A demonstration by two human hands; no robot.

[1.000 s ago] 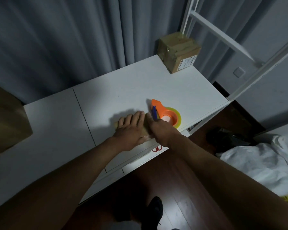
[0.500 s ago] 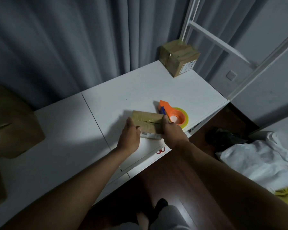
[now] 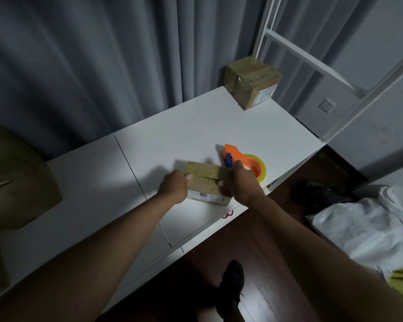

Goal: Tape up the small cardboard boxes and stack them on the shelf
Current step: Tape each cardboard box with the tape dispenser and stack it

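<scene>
A small flat cardboard box (image 3: 207, 182) with tape across its top lies near the front edge of the white shelf top (image 3: 196, 126). My left hand (image 3: 173, 187) grips its left end and my right hand (image 3: 243, 183) grips its right end, fingers curled over the edges. An orange tape dispenser (image 3: 244, 161) with a yellowish tape roll lies just behind my right hand. A second taped cardboard box (image 3: 251, 81) stands at the far right corner by the white shelf frame (image 3: 296, 49).
A large cardboard box (image 3: 14, 180) sits at the far left. Grey curtains hang behind. To the right lie a black bag (image 3: 316, 196) and white cloth (image 3: 368, 231) on the dark wood floor. My foot (image 3: 232, 282) shows below.
A second ago my hands lay pressed on top of the box; now each grips one end. The view has shifted slightly.
</scene>
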